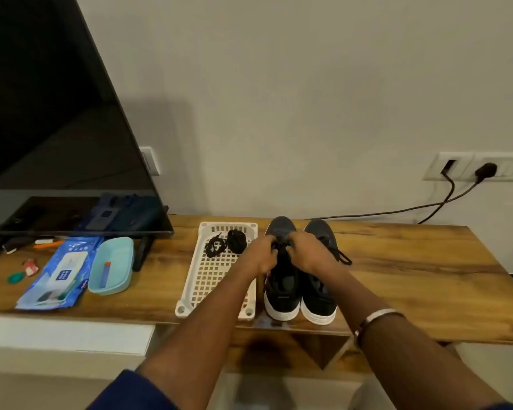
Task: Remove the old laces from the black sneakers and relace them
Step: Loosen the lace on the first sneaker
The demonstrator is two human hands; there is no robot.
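Note:
Two black sneakers with white soles stand side by side on the wooden table, heels toward me. My left hand [262, 251] and my right hand [307, 250] meet over the lace area of the left sneaker [282, 294], fingers curled and pinching its black lace. The right sneaker [320, 297] keeps its lace, whose loose end [342, 257] trails onto the table to the right. A white perforated tray [211, 279] left of the shoes holds two bundled black laces [225, 245].
A television [57, 128] fills the left side. Below it lie a blue wipes packet [60, 273], a teal case [110, 267] and small items. Wall sockets with plugged cables [456, 196] are at the right. The wooden table [412, 276] runs right of the shoes.

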